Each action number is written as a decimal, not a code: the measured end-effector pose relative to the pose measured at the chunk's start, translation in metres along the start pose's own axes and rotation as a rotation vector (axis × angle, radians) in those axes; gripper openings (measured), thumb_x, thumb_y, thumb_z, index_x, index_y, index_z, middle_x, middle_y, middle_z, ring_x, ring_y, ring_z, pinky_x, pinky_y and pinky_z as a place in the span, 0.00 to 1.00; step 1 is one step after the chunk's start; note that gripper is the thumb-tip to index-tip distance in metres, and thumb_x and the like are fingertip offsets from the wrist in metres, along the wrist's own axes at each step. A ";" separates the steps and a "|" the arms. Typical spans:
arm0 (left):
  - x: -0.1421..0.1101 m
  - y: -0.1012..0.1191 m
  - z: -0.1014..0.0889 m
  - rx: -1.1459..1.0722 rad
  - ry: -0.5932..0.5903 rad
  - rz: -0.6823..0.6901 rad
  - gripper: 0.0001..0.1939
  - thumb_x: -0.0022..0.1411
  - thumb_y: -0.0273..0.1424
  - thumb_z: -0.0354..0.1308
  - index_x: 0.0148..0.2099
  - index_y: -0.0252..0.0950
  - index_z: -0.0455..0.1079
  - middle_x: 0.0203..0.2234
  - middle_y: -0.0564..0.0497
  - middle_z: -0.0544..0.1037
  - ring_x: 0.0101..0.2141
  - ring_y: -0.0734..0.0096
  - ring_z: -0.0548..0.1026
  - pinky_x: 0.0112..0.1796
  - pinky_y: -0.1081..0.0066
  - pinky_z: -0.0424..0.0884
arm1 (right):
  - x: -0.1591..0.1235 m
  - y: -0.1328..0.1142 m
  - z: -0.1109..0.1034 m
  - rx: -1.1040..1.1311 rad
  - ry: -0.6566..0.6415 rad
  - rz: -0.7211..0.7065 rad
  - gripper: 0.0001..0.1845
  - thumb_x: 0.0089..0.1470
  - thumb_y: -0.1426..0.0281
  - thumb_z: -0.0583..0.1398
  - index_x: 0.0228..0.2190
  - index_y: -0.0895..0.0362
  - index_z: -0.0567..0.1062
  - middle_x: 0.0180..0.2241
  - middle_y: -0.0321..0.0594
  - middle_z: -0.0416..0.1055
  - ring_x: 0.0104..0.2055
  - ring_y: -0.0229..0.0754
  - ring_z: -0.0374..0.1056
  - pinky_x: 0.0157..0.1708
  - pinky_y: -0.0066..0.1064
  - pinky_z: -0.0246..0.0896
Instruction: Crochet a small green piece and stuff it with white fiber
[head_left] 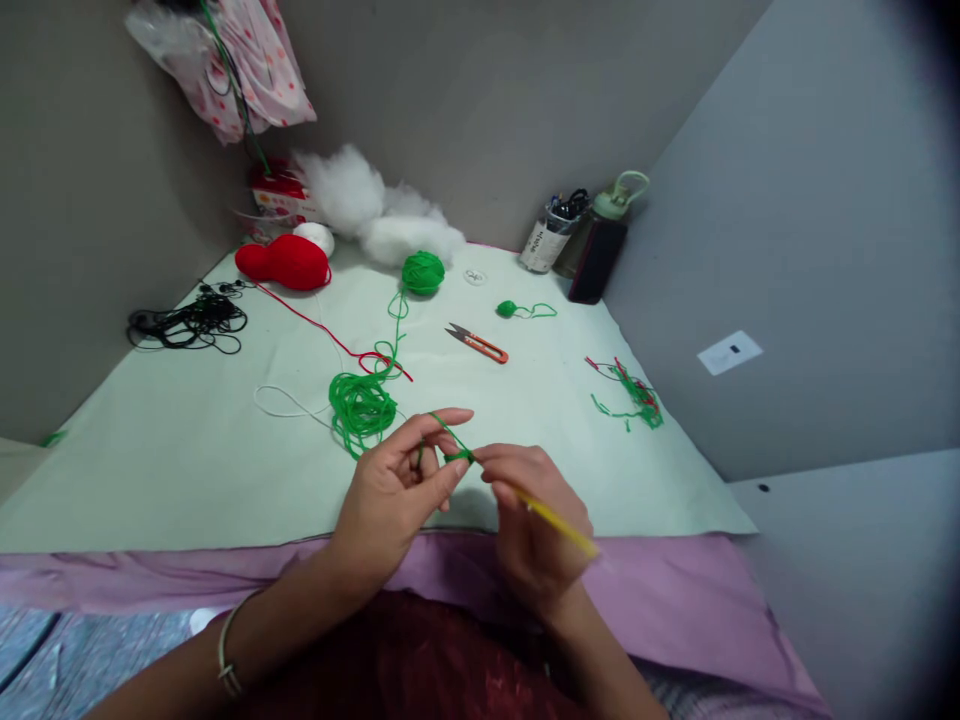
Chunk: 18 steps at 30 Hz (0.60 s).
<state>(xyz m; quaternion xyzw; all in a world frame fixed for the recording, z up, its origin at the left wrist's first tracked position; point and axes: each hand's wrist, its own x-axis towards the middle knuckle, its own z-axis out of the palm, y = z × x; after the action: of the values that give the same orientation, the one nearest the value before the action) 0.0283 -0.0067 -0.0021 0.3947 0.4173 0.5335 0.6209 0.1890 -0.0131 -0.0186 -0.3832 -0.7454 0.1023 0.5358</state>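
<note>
Near the front edge of the table, my left hand (401, 480) pinches a small green crocheted piece (459, 456) between thumb and fingers. Green yarn (448, 430) runs taut over its raised index finger. My right hand (536, 510) grips a crochet hook with a yellow handle (559, 525). The hook's tip meets the green piece, though its exact place in the stitches is too small to make out. Just beyond my left hand lies a loose heap of green yarn (362, 408), with a strand leading back to a green yarn ball (423, 273).
Orange-handled thread snips (480, 345) lie mid-table, with a small green piece (507, 309) behind them. Red yarn (285, 262), white stuffing (352, 195) and a black cord tangle (191, 318) are at left. Yarn scraps (637, 398), a pen cup (545, 240), a phone (598, 262) and a bottle (611, 203) stand or lie right.
</note>
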 end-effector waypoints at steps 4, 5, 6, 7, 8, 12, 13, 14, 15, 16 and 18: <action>0.003 0.001 0.002 -0.252 -0.067 -0.184 0.25 0.58 0.32 0.75 0.58 0.39 0.80 0.26 0.59 0.69 0.19 0.85 0.58 0.21 0.81 0.63 | -0.010 0.007 0.007 -0.169 0.068 -0.122 0.19 0.65 0.77 0.62 0.52 0.47 0.81 0.44 0.42 0.81 0.42 0.44 0.79 0.38 0.35 0.76; 0.004 0.003 0.001 -0.317 -0.091 -0.243 0.23 0.59 0.32 0.75 0.57 0.38 0.81 0.23 0.61 0.66 0.18 0.86 0.53 0.20 0.82 0.60 | -0.009 0.007 0.007 -0.107 0.092 -0.070 0.18 0.66 0.76 0.61 0.51 0.47 0.81 0.43 0.42 0.81 0.41 0.44 0.79 0.38 0.36 0.76; 0.005 0.005 -0.001 -0.364 -0.107 -0.282 0.21 0.59 0.31 0.75 0.54 0.37 0.82 0.22 0.62 0.63 0.18 0.87 0.50 0.19 0.83 0.58 | -0.007 0.006 0.006 -0.011 0.111 0.007 0.15 0.67 0.75 0.60 0.49 0.48 0.81 0.41 0.41 0.81 0.39 0.44 0.79 0.37 0.36 0.77; 0.006 0.006 -0.002 -0.389 -0.115 -0.293 0.18 0.59 0.30 0.75 0.52 0.36 0.83 0.22 0.62 0.62 0.18 0.88 0.48 0.19 0.84 0.56 | -0.003 0.004 0.005 0.102 0.146 0.108 0.13 0.68 0.74 0.59 0.46 0.49 0.82 0.38 0.41 0.80 0.36 0.43 0.78 0.36 0.37 0.76; 0.007 0.008 -0.003 -0.396 -0.116 -0.280 0.17 0.59 0.30 0.75 0.51 0.36 0.83 0.23 0.61 0.64 0.18 0.88 0.48 0.19 0.84 0.56 | 0.001 0.003 0.004 0.222 0.177 0.209 0.12 0.69 0.73 0.58 0.43 0.51 0.82 0.36 0.40 0.80 0.32 0.41 0.76 0.33 0.36 0.75; 0.006 0.009 -0.001 -0.322 -0.138 -0.191 0.17 0.58 0.31 0.75 0.51 0.39 0.83 0.32 0.56 0.73 0.19 0.88 0.53 0.18 0.81 0.58 | 0.014 -0.001 0.002 0.528 0.173 0.386 0.12 0.70 0.70 0.58 0.38 0.53 0.82 0.34 0.39 0.79 0.28 0.37 0.72 0.29 0.32 0.71; 0.005 0.009 0.000 -0.293 -0.141 -0.174 0.17 0.58 0.32 0.75 0.51 0.39 0.83 0.32 0.55 0.74 0.20 0.86 0.57 0.19 0.81 0.60 | 0.015 -0.001 0.002 0.525 0.155 0.380 0.11 0.69 0.70 0.59 0.38 0.52 0.82 0.35 0.39 0.80 0.29 0.37 0.73 0.30 0.32 0.71; 0.005 0.008 0.001 -0.262 -0.136 -0.155 0.18 0.58 0.33 0.75 0.51 0.39 0.84 0.32 0.54 0.74 0.21 0.84 0.60 0.20 0.80 0.62 | 0.015 -0.001 0.003 0.498 0.142 0.370 0.10 0.69 0.71 0.60 0.39 0.52 0.83 0.36 0.38 0.80 0.29 0.37 0.73 0.30 0.32 0.71; 0.005 0.007 0.002 -0.231 -0.126 -0.137 0.18 0.58 0.33 0.75 0.51 0.39 0.84 0.32 0.53 0.75 0.23 0.82 0.63 0.22 0.79 0.64 | 0.014 -0.001 0.003 0.454 0.133 0.355 0.11 0.68 0.72 0.60 0.39 0.51 0.83 0.36 0.38 0.80 0.30 0.37 0.73 0.30 0.31 0.71; 0.005 0.006 0.003 -0.205 -0.113 -0.124 0.19 0.58 0.33 0.75 0.52 0.39 0.84 0.33 0.53 0.76 0.24 0.81 0.66 0.23 0.79 0.66 | 0.012 -0.001 0.004 0.396 0.126 0.326 0.11 0.68 0.74 0.59 0.41 0.50 0.83 0.36 0.37 0.80 0.31 0.37 0.73 0.31 0.31 0.72; 0.006 0.004 0.004 -0.191 -0.088 -0.120 0.22 0.57 0.32 0.76 0.54 0.41 0.83 0.35 0.53 0.76 0.24 0.82 0.67 0.24 0.79 0.65 | 0.006 -0.002 0.006 0.222 0.109 0.214 0.13 0.67 0.76 0.61 0.45 0.49 0.83 0.37 0.37 0.80 0.34 0.39 0.76 0.34 0.32 0.73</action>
<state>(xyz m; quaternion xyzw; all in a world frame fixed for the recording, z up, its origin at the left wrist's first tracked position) 0.0307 -0.0005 0.0024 0.3313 0.3598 0.5147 0.7042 0.1823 -0.0090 -0.0154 -0.4040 -0.6544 0.2194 0.6004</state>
